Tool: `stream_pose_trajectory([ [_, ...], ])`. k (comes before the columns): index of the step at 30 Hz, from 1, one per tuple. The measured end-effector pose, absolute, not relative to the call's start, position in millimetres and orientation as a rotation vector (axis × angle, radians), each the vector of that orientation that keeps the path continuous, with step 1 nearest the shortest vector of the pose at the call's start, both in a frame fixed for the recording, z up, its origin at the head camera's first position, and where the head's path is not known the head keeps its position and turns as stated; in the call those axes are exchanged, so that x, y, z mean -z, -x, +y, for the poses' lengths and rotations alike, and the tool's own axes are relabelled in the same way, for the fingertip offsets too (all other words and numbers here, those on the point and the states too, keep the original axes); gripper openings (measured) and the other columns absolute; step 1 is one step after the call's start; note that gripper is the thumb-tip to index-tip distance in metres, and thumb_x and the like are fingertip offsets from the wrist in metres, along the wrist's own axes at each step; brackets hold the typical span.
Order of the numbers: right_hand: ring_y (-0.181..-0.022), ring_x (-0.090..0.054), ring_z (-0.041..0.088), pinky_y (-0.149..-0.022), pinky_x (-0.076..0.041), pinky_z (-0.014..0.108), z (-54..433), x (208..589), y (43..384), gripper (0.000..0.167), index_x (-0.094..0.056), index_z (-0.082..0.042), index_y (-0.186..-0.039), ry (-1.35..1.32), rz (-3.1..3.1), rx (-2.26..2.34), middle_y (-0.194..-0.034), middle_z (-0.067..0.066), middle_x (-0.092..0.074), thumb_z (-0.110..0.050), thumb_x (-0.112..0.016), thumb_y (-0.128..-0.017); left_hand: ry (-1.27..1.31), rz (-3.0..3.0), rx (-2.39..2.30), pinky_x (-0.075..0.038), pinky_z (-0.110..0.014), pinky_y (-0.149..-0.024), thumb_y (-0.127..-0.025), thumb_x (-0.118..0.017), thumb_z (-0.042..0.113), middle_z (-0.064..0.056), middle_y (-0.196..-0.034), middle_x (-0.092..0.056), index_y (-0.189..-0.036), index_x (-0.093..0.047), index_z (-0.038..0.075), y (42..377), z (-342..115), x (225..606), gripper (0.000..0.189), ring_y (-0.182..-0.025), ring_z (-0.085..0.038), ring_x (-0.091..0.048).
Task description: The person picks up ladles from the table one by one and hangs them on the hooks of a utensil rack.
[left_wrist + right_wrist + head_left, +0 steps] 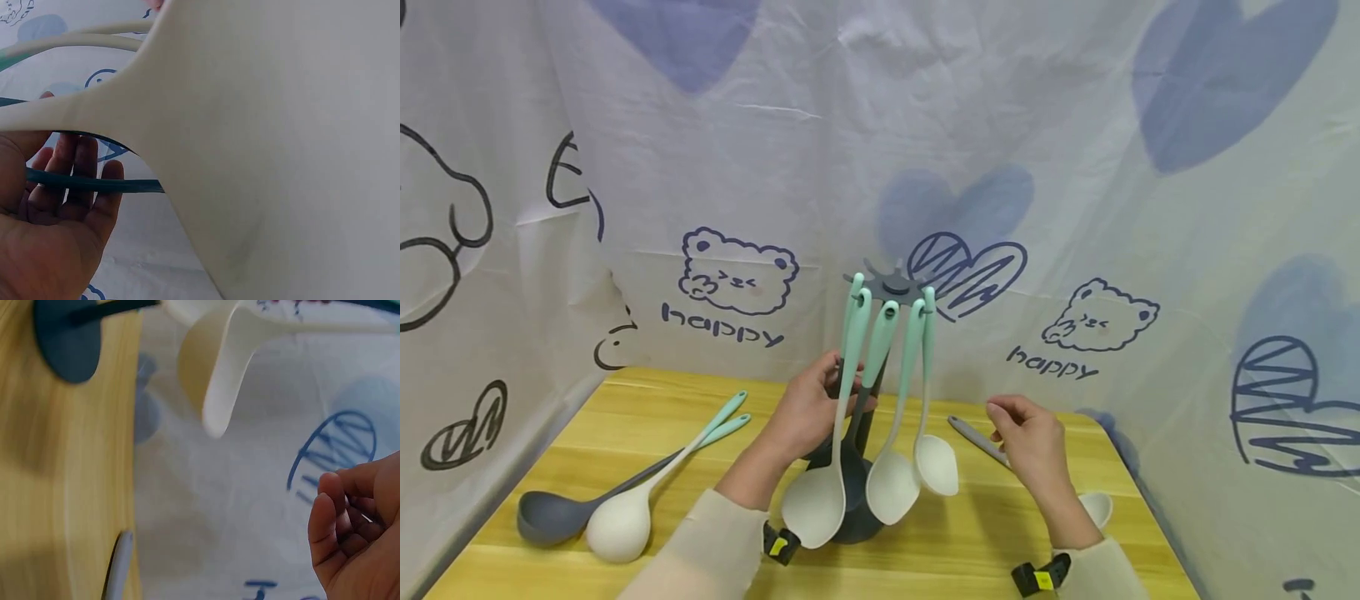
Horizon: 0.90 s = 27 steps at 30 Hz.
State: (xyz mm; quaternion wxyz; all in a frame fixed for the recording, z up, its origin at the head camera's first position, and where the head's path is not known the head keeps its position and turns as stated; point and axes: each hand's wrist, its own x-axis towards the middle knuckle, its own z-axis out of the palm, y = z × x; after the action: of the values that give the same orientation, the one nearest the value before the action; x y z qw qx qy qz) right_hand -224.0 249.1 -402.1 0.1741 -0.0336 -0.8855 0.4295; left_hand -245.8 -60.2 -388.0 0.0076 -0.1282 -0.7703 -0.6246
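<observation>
A dark grey utensil stand [895,285] rises mid-table, with several utensils hanging from its hooked top by mint-green handles. Among them are a white ladle [812,504] at the front left, a dark one [856,479] behind it and a white spoon [936,465] at the right. My left hand [808,408] reaches in behind the white ladle. In the left wrist view its fingers curl round a thin dark utensil handle [125,185], while the white ladle hides much of that view. My right hand [1030,437] hovers right of the stand, fingers loosely bent, holding nothing.
At the left of the wooden table [715,500] lie a dark ladle [550,517] and a white ladle [619,529], their handles crossing. Near my right hand are a grey handle [973,433] and a white spoon head [1097,507]. A printed curtain [820,167] hangs behind.
</observation>
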Motion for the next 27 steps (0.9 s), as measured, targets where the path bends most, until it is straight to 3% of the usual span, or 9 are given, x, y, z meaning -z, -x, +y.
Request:
stream_pose_trajectory([
  [7, -0.073, -0.072, 0.02, -0.065, -0.058, 0.036, 277.6, 422.6, 237.6, 0.022, -0.079, -0.005, -0.11, 0.106, -2.689, -0.907, -0.093, 0.01, -0.077, -0.022, -0.067, -0.105, 0.422, -2.381, 1.996, -0.058, -0.046, -0.094, -0.097, -0.077, 0.007, -0.004, -0.108, -0.076, -0.126, -0.064, 0.017, 246.5, -61.4, 390.0, 0.034, -0.109, -0.022, -0.074],
  [13, -0.085, -0.073, 0.031, -0.08, -0.059, 0.053, 301.6, 451.1, 251.3, 0.02, -0.078, -0.002, -0.11, 0.055, -2.888, -0.58, -0.097, 0.012, -0.078, -0.017, -0.066, -0.104, 0.419, -2.376, 2.003, -0.058, -0.045, -0.093, -0.095, -0.079, 0.007, -0.004, -0.107, -0.076, -0.125, -0.064, 0.016, 247.5, -61.1, 390.8, 0.035, -0.107, -0.021, -0.073],
  [22, -0.094, -0.074, 0.041, -0.08, -0.06, 0.056, 322.4, 489.2, 267.2, 0.025, -0.076, 0.001, -0.116, 0.079, -3.057, -0.353, -0.111, 0.023, -0.077, -0.017, -0.073, -0.099, 0.41, -2.39, 1.975, -0.056, -0.042, -0.089, -0.093, -0.081, 0.011, -0.003, -0.106, -0.075, -0.124, -0.066, 0.017, 248.3, -62.6, 393.5, 0.035, -0.103, -0.022, -0.07],
  [27, -0.078, -0.071, 0.034, -0.068, -0.058, 0.053, 329.6, 502.6, 270.2, 0.017, -0.075, -0.002, -0.097, 0.133, -3.101, -0.318, -0.09, 0.016, -0.075, -0.019, -0.074, -0.095, 0.422, -2.398, 1.959, -0.056, -0.042, -0.09, -0.093, -0.082, 0.013, -0.002, -0.107, -0.075, -0.123, -0.066, 0.018, 247.5, -62.7, 393.5, 0.035, -0.104, -0.022, -0.07],
])
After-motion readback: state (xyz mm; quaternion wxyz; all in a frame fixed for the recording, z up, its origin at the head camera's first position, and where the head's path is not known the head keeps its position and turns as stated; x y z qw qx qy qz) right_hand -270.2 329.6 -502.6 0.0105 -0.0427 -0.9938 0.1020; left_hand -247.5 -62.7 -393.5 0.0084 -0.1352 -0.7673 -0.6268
